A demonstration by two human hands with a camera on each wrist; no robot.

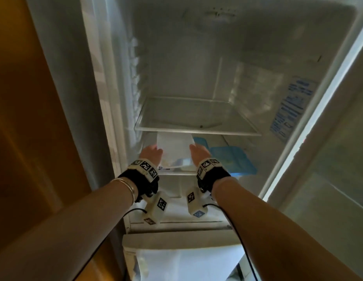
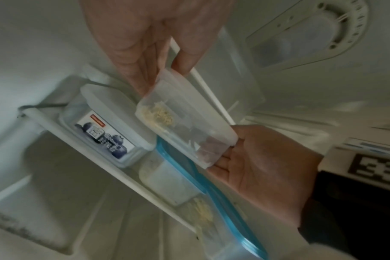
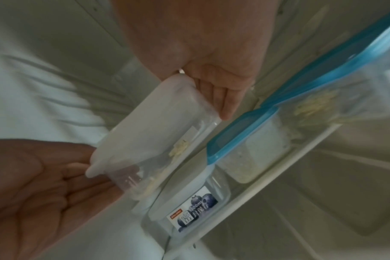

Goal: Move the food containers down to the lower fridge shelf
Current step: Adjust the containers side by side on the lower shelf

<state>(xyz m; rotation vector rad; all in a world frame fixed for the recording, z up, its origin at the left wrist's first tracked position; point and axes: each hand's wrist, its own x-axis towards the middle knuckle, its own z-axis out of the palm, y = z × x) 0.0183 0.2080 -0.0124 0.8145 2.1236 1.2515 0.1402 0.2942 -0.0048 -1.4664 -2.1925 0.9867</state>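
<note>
A clear food container with a white lid (image 1: 174, 148) hangs tilted between my two hands, just under the upper glass shelf (image 1: 196, 131). My left hand (image 1: 156, 148) pinches its left end with thumb and fingers (image 2: 142, 77). At its right end my right hand (image 1: 193, 148) holds it, fingers (image 3: 223, 98) laid along the side. Pale food scraps lie inside the container (image 2: 185, 121) (image 3: 154, 133). Right below it, on the lower shelf (image 1: 176, 173), stands a white-lidded tub with a blueberry label (image 2: 109, 128) (image 3: 189, 209).
Two blue-lidded containers sit on the lower shelf's right side: a small one (image 3: 245, 149) (image 2: 167, 183) and a larger one (image 1: 233, 161) (image 3: 336, 91). The upper glass shelf is bare. The fridge's left wall (image 1: 99, 98) and its door frame at right (image 1: 310, 118) close in the space.
</note>
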